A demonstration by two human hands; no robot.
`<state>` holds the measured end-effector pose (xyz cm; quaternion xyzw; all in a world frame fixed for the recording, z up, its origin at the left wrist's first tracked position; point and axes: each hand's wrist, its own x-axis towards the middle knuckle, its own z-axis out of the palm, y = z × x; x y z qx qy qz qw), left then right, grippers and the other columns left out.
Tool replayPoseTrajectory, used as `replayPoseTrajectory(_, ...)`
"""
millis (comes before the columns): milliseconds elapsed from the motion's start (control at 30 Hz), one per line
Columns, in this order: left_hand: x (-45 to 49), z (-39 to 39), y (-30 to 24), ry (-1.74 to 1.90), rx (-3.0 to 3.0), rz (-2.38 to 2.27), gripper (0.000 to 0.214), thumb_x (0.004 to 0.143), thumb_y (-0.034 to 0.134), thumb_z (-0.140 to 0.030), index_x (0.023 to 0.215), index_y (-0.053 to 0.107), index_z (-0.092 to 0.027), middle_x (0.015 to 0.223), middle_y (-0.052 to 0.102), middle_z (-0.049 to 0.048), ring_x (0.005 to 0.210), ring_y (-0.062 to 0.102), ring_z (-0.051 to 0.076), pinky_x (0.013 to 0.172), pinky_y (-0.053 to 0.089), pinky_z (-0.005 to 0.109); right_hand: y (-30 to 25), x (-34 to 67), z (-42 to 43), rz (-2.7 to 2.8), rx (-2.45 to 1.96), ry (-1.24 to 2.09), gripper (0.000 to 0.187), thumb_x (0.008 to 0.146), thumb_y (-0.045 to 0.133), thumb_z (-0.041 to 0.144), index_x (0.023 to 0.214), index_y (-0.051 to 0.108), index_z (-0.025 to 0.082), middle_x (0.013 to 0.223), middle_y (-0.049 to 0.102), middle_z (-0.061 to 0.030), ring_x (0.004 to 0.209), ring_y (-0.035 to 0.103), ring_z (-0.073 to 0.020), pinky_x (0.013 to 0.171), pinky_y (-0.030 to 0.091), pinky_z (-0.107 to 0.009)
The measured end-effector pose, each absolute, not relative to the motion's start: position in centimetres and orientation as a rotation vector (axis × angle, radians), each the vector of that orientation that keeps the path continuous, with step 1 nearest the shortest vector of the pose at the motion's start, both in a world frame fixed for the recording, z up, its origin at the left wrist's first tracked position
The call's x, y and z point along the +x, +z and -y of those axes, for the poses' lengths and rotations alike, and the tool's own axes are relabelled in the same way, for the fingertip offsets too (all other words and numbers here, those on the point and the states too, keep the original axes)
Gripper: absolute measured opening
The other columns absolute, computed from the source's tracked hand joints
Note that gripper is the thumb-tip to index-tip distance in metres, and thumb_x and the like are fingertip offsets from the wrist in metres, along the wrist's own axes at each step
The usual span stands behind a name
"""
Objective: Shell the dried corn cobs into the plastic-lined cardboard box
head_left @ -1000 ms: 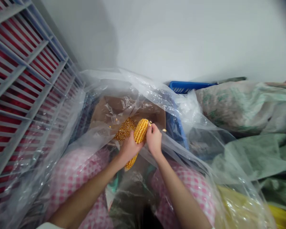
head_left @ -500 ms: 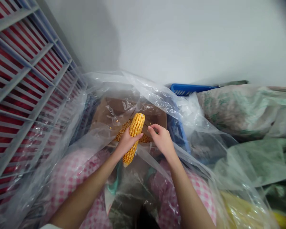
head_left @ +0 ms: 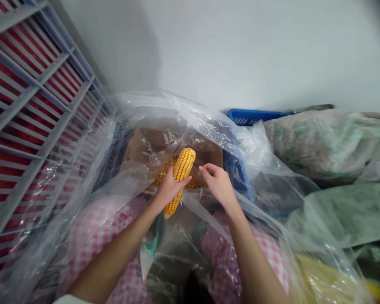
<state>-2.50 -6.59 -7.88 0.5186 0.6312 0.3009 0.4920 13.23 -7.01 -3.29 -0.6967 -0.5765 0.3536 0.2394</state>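
Note:
My left hand (head_left: 169, 188) is wrapped around a yellow corn cob (head_left: 181, 172), which points up and away over a brown cardboard box (head_left: 148, 145). A pile of loose kernels (head_left: 164, 169) lies in the box behind the cob. My right hand (head_left: 218, 182) hovers just right of the cob, not touching it, with its fingers curled and thumb and forefinger pinched together. What the pinch holds is too small to see.
Clear plastic sheeting (head_left: 209, 122) drapes over the box and my lap, which is in pink checked cloth (head_left: 98, 228). A grey rack with red contents (head_left: 28, 105) stands left. A blue basket (head_left: 253, 116) and filled sacks (head_left: 326, 139) lie right, below a white wall.
My right hand has come off the cob's tip and drawn back to the right. My left hand has tilted the cob more upright and lifted it slightly.

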Motion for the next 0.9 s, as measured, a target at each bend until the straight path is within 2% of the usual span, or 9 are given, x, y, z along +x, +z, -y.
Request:
replayPoseTrajectory(333, -2.5, 7.2, -7.8, 0.595, 1.438, -1.605, 0.043, 0.070, 0.062, -0.046, 0.101, 0.051, -0.017, 0.094, 0.065, 0.0087, 0.085, 0.061, 0.023, 0.074, 0.043, 0.032, -3.3, 13.5, 6.9, 1.588, -1.870, 1.032, 0.030, 0.085, 0.044, 0.041, 0.068, 0.055, 0.020, 0.050, 0.041, 0.0054, 0.048, 0.035, -0.0099, 0.051, 0.023, -0.023)
replayPoseTrajectory(533, -2.1, 7.7, -8.9, 0.317, 1.511, -1.799, 0.047, 0.071, 0.061, -0.045, 0.105, 0.049, -0.015, 0.090, 0.065, 0.0160, 0.084, 0.063, 0.031, 0.068, 0.041, 0.034, -4.7, 12.0, 7.3, 1.700, -2.084, 0.831, 0.024, 0.088, 0.042, 0.029, 0.072, 0.057, 0.020, 0.063, 0.059, -0.0010, 0.058, 0.050, -0.0133, 0.055, 0.026, -0.024)
replayPoseTrajectory(633, -1.8, 7.8, -9.6, 0.386, 1.413, -1.814, 0.047, 0.069, 0.063, -0.046, 0.103, 0.051, -0.015, 0.091, 0.066, 0.0164, 0.085, 0.063, 0.030, 0.070, 0.042, 0.034, -5.4, 9.9, 7.8, 1.726, -2.246, 0.700, 0.025, 0.092, 0.036, 0.028, 0.083, 0.058, 0.019, 0.071, 0.064, -0.0055, 0.062, 0.056, -0.0162, 0.056, 0.028, -0.025)
replayPoseTrajectory(767, -1.1, 7.9, -10.7, 0.624, 1.199, -1.595, 0.039, 0.071, 0.063, -0.041, 0.099, 0.054, -0.015, 0.090, 0.066, 0.0130, 0.083, 0.062, 0.024, 0.073, 0.045, 0.033, -5.5, 8.0, 8.1, 1.753, -2.400, 0.636, 0.027, 0.095, 0.029, 0.027, 0.100, 0.053, 0.015, 0.072, 0.065, -0.0097, 0.062, 0.060, -0.0190, 0.057, 0.032, -0.026)
replayPoseTrajectory(900, -0.8, 7.6, -10.8, 0.741, 1.033, -1.401, 0.044, 0.065, 0.070, -0.039, 0.099, 0.057, -0.013, 0.094, 0.066, 0.0110, 0.083, 0.062, 0.022, 0.073, 0.047, 0.032, -4.3, 9.5, 7.6, 1.725, -2.335, 0.641, 0.027, 0.095, 0.031, 0.032, 0.096, 0.054, 0.017, 0.075, 0.066, -0.0093, 0.066, 0.061, -0.0191, 0.056, 0.030, -0.025)
